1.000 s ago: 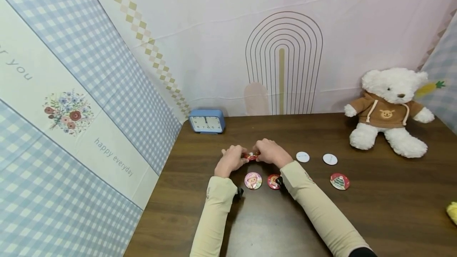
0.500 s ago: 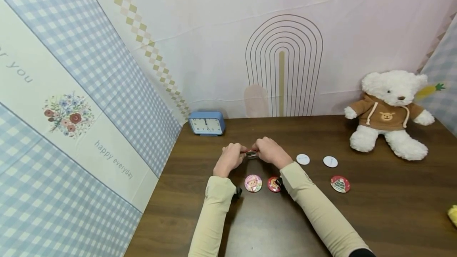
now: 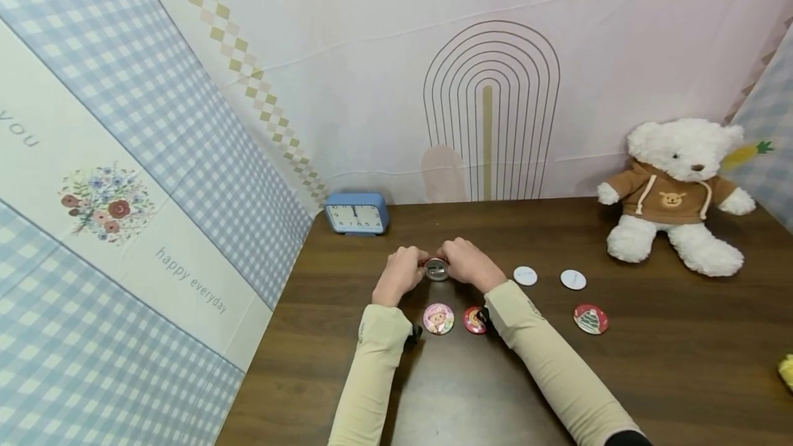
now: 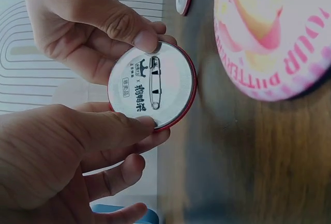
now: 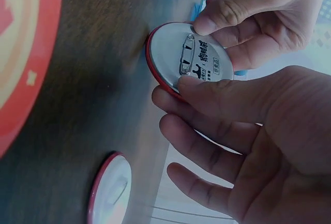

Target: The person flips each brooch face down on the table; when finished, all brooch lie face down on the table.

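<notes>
Between both hands is a round pin badge (image 3: 436,269), its silvery back with a safety pin and dark printing turned toward the wrist cameras, its rim red. The left hand (image 3: 401,274) pinches one side between thumb and fingers; in the left wrist view that thumb presses on the badge back (image 4: 126,87). From the opposite side the right hand (image 3: 469,263) pinches it too, its other fingers spread in the right wrist view. Nearer the person lie a pink badge (image 3: 438,319) with a cartoon face and a red badge (image 3: 474,321), partly covered by the right wrist.
Two badges lie white back up, one (image 3: 525,276) close to the right forearm, another (image 3: 573,279) farther right. A red badge with a tree (image 3: 590,319) is in front of them. A blue clock (image 3: 356,214) and a white teddy bear (image 3: 675,198) stand at the back.
The held badge has turned over between the fingers: its coloured front showed a second ago, and its silvery back faces the person now. Both hands have stayed in nearly the same place.
</notes>
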`<move>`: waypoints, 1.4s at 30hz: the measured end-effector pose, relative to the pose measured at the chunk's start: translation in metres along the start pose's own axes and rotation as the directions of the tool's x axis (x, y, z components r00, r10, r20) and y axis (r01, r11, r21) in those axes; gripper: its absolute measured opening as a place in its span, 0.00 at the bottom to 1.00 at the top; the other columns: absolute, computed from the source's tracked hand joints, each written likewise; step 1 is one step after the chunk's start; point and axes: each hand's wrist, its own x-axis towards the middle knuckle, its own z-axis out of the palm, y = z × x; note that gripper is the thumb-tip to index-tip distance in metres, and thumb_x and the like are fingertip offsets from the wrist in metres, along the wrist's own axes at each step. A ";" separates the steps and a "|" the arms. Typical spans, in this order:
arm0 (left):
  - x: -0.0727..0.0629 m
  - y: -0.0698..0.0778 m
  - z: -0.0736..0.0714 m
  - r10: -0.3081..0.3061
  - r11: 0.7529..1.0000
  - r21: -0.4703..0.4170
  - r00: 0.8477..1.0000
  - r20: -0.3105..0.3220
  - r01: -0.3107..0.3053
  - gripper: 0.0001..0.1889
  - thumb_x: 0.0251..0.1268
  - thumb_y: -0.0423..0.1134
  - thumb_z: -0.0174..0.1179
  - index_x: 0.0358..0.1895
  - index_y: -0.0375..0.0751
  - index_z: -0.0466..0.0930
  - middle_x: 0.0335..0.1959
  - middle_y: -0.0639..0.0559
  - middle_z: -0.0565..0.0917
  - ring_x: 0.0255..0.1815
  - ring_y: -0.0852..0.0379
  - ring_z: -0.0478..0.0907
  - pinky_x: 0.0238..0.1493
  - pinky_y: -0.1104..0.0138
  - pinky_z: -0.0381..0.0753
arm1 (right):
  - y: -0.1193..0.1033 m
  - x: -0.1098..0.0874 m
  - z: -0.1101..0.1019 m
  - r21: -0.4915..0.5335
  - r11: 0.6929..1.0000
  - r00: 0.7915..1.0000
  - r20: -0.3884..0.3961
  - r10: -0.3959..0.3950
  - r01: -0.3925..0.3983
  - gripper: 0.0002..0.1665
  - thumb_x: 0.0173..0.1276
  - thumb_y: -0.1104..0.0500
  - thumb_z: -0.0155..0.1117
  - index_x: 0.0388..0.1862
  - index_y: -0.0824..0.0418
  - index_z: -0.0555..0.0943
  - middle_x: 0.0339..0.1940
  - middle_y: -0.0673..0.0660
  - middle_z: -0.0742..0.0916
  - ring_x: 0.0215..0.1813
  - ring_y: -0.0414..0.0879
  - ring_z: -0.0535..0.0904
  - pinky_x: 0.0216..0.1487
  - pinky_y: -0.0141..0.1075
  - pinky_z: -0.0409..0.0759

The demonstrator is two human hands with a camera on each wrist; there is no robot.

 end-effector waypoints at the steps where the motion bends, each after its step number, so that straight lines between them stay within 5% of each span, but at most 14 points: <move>1: 0.000 0.000 0.001 0.002 1.000 -0.003 1.000 0.004 -0.002 0.08 0.66 0.28 0.63 0.29 0.45 0.84 0.25 0.54 0.79 0.33 0.52 0.79 0.42 0.54 0.77 | 0.000 0.000 0.000 0.001 1.000 1.000 0.006 0.008 -0.008 0.11 0.58 0.75 0.64 0.23 0.60 0.82 0.20 0.50 0.78 0.26 0.46 0.70 0.31 0.40 0.72; 6: 0.002 -0.002 0.006 -0.004 1.000 -0.007 1.000 0.017 0.004 0.09 0.63 0.27 0.63 0.32 0.47 0.85 0.24 0.53 0.79 0.32 0.52 0.78 0.41 0.55 0.76 | 0.001 0.001 0.004 -0.004 1.000 0.999 0.016 0.031 -0.031 0.10 0.57 0.75 0.64 0.28 0.61 0.84 0.23 0.52 0.80 0.28 0.47 0.72 0.32 0.41 0.73; 13: 0.006 -0.002 0.014 0.009 1.000 -0.004 0.999 0.031 -0.009 0.11 0.56 0.29 0.70 0.42 0.45 0.86 0.38 0.48 0.87 0.44 0.43 0.84 0.42 0.47 0.79 | 0.002 0.003 0.009 0.005 0.996 0.996 0.011 0.086 -0.086 0.10 0.57 0.73 0.68 0.34 0.62 0.85 0.27 0.53 0.83 0.29 0.48 0.77 0.34 0.43 0.77; 35: 0.005 0.001 0.019 -0.067 0.996 0.066 0.987 0.148 0.058 0.22 0.67 0.36 0.65 0.65 0.42 0.79 0.51 0.40 0.78 0.56 0.37 0.74 0.52 0.42 0.70 | 0.005 0.007 0.017 -0.062 0.988 0.989 0.013 0.146 -0.145 0.13 0.56 0.74 0.67 0.22 0.59 0.77 0.27 0.57 0.81 0.32 0.53 0.78 0.37 0.49 0.78; 42: 0.004 0.002 0.019 -0.081 0.995 0.069 0.984 0.159 0.071 0.14 0.70 0.39 0.64 0.56 0.43 0.82 0.50 0.41 0.76 0.55 0.38 0.72 0.54 0.40 0.67 | 0.002 0.004 0.015 -0.086 0.983 0.986 0.024 0.162 -0.159 0.10 0.58 0.73 0.66 0.24 0.61 0.78 0.31 0.60 0.82 0.39 0.58 0.81 0.43 0.52 0.79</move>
